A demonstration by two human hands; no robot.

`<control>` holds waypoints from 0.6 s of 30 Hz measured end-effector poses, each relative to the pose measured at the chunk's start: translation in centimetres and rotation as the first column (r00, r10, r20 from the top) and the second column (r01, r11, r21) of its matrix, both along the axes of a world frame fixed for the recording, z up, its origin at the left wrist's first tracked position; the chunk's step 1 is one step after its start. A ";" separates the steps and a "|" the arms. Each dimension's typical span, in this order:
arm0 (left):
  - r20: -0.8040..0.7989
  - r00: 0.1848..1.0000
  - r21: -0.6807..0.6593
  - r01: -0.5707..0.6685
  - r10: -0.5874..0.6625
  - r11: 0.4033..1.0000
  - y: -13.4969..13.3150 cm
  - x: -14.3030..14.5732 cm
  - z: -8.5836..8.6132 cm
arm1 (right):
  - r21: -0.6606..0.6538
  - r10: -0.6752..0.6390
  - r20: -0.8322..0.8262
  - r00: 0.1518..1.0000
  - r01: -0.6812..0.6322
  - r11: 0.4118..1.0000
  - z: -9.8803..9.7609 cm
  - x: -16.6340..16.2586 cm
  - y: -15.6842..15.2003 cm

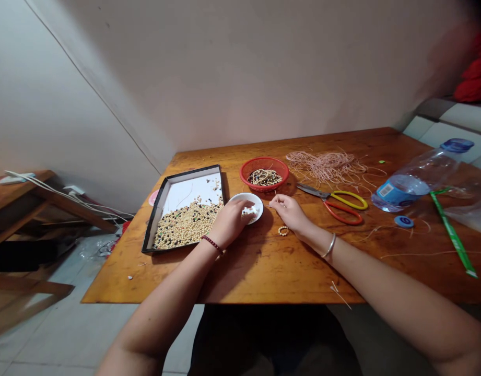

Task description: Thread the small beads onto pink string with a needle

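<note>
My left hand (233,219) reaches over a small white bowl (257,201), its bent fingers down among small whitish pieces (249,211). The fingertips are closed together there, and what they grip, if anything, is too small to make out. Just right of the bowl, my right hand (288,211) pinches a thin pale string (276,194) between thumb and fingers. Below that hand lies a short curved row of cream beads (283,230); whether it hangs on the same string I cannot tell. A shallow black-edged tray (177,190) of cream, dark and green beads stands left of the bowl.
Behind the bowl stands a red basket (246,168) holding beaded strands. Scissors (324,196), a tangle of pink string (330,167), a water bottle (412,183), its blue cap (403,221) and a green strip (454,235) lie to the right. The wooden table (240,282) meets a wall.
</note>
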State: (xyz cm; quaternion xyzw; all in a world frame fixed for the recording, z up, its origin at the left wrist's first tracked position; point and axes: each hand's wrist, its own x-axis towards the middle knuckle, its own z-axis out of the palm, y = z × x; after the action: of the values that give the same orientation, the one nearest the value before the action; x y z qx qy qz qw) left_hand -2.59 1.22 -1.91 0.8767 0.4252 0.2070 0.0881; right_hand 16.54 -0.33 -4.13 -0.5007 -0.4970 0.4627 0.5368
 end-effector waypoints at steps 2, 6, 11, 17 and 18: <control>-0.116 0.992 0.000 0.041 -0.040 0.999 -0.3 -0.1 0.5 | -0.001 0.004 0.005 1.000 -0.004 1.000 -0.2 0.0 0.1; -0.220 0.975 -0.014 0.018 -0.020 1.000 -0.8 0.0 0.9 | 0.023 0.050 0.036 0.998 -0.051 0.998 -0.8 -0.1 0.3; -0.215 0.977 -0.045 0.003 -0.013 0.999 -0.8 0.1 0.5 | 0.059 0.079 0.092 0.993 -0.084 0.995 -1.3 -0.2 0.3; -0.143 0.990 -0.128 -0.014 -0.004 0.992 -0.4 0.1 0.1 | 0.070 0.097 0.118 0.988 -0.106 0.992 -1.7 -0.2 0.1; -0.130 0.992 -0.133 -0.016 -0.002 0.991 -0.4 0.1 0.1 | 0.067 0.102 0.117 0.988 -0.110 0.992 -1.7 -0.2 0.1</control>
State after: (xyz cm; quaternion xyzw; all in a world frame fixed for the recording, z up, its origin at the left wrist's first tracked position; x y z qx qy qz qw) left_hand -2.47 0.84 -1.85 0.8789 0.4459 0.1209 0.1183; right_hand 16.30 -0.23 -5.85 -0.4790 -0.5691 0.4430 0.5004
